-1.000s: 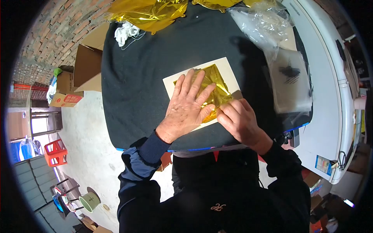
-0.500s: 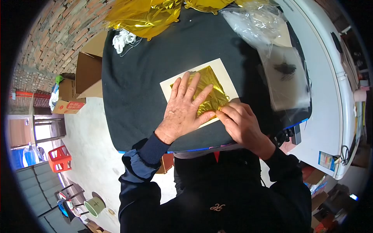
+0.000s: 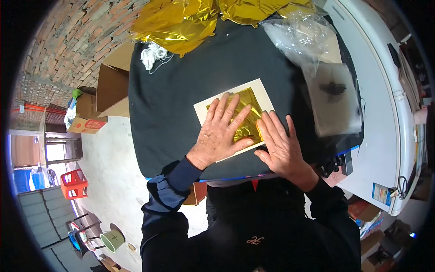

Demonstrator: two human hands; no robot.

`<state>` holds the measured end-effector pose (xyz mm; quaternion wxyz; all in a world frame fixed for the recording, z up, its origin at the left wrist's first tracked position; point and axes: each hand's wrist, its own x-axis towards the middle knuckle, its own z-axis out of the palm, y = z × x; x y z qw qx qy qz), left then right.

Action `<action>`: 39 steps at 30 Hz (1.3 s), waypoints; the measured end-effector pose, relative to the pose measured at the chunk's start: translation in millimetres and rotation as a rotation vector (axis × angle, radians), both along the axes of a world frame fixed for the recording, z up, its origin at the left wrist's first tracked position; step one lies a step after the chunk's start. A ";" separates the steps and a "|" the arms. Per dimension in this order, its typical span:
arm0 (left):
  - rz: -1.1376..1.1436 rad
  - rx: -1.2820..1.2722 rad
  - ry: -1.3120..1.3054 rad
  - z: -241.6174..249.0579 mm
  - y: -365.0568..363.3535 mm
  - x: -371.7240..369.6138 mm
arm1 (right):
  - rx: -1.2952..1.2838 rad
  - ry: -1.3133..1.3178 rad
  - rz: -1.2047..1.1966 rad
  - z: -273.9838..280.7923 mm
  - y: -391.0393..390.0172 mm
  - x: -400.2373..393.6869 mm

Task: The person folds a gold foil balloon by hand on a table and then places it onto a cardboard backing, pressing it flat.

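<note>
A folded sheet of shiny gold foil [image 3: 248, 102] lies on a cream-coloured card [image 3: 262, 87], which rests tilted on the black cloth of the table. My left hand [image 3: 219, 129] presses flat on the foil with its fingers spread, covering the foil's left part. Against the right edge of the foil and card lies my right hand [image 3: 282, 147], palm down, fingers stretched out and thumb apart. Neither hand grips anything. Part of the foil and of the card is hidden under both hands.
Large gold foil pieces [image 3: 181, 25] lie along the table's far edge, beside a bundle of white string [image 3: 152, 55]. Clear plastic wrapping [image 3: 297, 38] and a stack of clear plastic bags [image 3: 335, 109] are at the right. A cardboard box [image 3: 112, 88] stands left of the table.
My right hand has opened from a pinch at the foil's lower right corner and now lies stretched along its right edge. My left hand stays on the foil. The whole view has shifted slightly.
</note>
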<state>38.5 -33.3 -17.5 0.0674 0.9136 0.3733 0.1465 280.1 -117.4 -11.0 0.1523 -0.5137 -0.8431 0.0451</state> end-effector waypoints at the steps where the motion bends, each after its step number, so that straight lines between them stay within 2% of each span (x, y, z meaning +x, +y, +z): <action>1: 0.001 -0.010 -0.009 -2.8 0.3 -0.7 | -0.002 -0.011 -0.004 0.2 -0.7 -0.9; 10: 0.217 0.093 0.021 5.9 -16.4 28.5 | -0.022 -0.006 -0.014 -0.4 -1.7 -3.5; 15: 0.284 0.067 -0.015 -10.5 -12.9 42.6 | -0.030 0.024 -0.008 -0.8 -2.0 -1.9; 20: 0.289 0.036 -0.027 -10.2 -13.6 42.0 | -0.060 0.055 0.038 4.2 2.2 12.5; 25: 0.285 0.014 0.043 -6.1 -13.6 41.3 | 0.019 0.037 -0.075 21.7 9.6 37.0; 39: 0.252 -0.003 -0.039 -3.6 -14.2 40.2 | 0.063 0.080 0.107 9.1 27.4 43.7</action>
